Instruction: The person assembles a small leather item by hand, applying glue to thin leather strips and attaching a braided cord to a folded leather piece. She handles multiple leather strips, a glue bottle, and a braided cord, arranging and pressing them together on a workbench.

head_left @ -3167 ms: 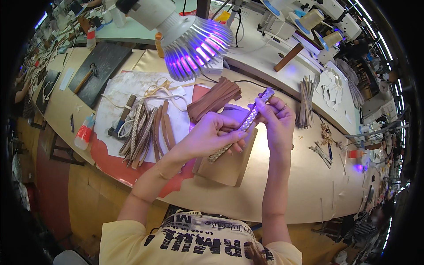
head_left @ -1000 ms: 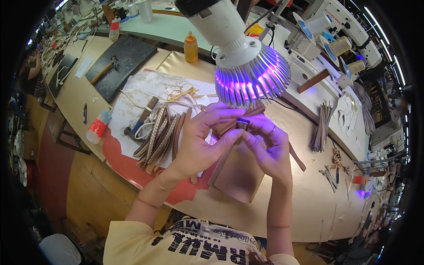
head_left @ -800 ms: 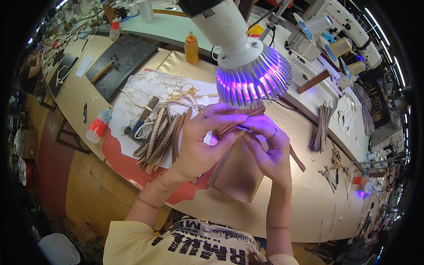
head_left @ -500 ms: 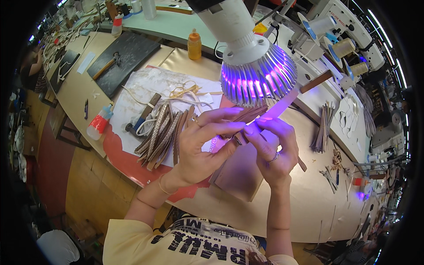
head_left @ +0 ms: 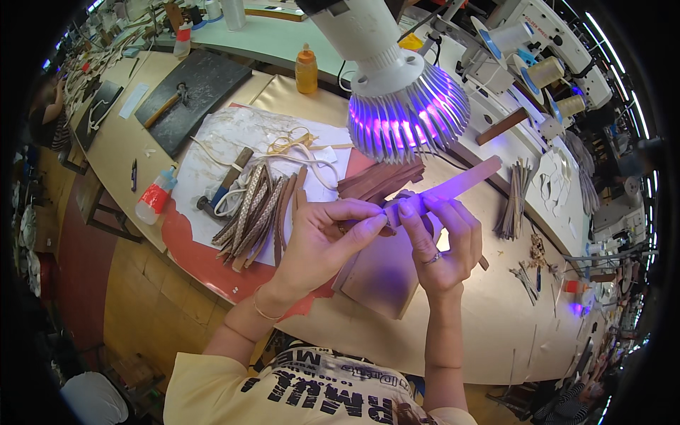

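Note:
Both hands hold one long flat leather strap (head_left: 460, 185) above the workbench, lit violet by the lamp (head_left: 404, 106). My left hand (head_left: 326, 237) pinches the strap's near end between thumb and forefinger. My right hand (head_left: 443, 241) grips it just beyond, with the free end sticking up and to the right. Under the hands lies a brown board (head_left: 379, 276). A pile of braided and plain straps (head_left: 258, 209) lies on white paper to the left of my left hand.
A stack of brown strips (head_left: 379, 180) sits behind the hands, and a bundle of thin strips (head_left: 513, 205) to the right. A hammer (head_left: 223, 188), a red-capped glue bottle (head_left: 152, 198), an orange bottle (head_left: 306, 69), a black mat (head_left: 191, 95) and thread cones (head_left: 545, 71) stand around.
The strap has been turned so its free end now points up to the right, out from under the lamp. The view has shifted slightly; both hands stay on the strap.

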{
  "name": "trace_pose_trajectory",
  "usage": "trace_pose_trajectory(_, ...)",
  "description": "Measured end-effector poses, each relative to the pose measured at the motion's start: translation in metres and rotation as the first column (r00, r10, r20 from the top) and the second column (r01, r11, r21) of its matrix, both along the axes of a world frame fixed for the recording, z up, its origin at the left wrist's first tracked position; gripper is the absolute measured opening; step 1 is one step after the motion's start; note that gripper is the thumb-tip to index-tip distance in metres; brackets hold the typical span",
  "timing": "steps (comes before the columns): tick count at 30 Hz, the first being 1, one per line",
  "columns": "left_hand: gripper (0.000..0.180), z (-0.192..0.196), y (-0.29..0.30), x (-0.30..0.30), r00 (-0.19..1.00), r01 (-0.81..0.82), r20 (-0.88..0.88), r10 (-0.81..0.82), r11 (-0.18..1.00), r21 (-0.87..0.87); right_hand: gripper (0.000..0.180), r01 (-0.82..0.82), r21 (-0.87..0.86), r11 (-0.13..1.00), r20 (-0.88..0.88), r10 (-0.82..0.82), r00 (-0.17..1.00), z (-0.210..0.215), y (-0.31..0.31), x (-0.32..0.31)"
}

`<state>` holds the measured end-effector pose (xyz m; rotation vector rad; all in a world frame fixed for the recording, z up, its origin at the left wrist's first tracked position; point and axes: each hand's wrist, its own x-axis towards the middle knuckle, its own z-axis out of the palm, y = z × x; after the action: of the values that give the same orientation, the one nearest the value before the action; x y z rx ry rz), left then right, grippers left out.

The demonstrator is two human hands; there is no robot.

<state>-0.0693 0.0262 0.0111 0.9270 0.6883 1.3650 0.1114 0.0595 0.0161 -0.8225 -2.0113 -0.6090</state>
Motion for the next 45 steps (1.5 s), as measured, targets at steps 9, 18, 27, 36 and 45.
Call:
trace_pose_trajectory(9,0.016,-0.003,0.0,0.004,0.999,-0.042,-0.008,0.042,0.999,0.018,0.042,0.019,-0.041,0.999,0.039,-0.018,0.999,0.0,-0.006,-0.002)
trace_pose_trajectory(18,0.011,-0.009,-0.001,0.023,0.844,-0.269,-0.365,0.393,0.899,0.344,0.033,0.009,-0.237,0.972,-0.125,-0.04,0.991,-0.002,-0.033,-0.013)
trace_pose_trajectory(27,0.01,-0.014,0.0,0.039,0.683,-0.301,-0.496,0.535,0.826,0.476,0.029,0.162,-0.284,0.945,-0.035,-0.179,0.983,-0.003,-0.038,-0.014)
trace_pose_trajectory(36,0.011,-0.023,0.004,0.041,0.649,-0.314,-0.471,0.597,0.775,0.549,0.028,0.111,-0.371,0.922,-0.126,-0.168,0.978,-0.006,-0.035,-0.012)
trace_pose_trajectory(45,0.014,-0.024,0.004,0.043,0.59,-0.301,-0.483,0.647,0.732,0.612,0.028,0.121,-0.396,0.91,-0.137,-0.188,0.973,-0.007,-0.036,-0.013)
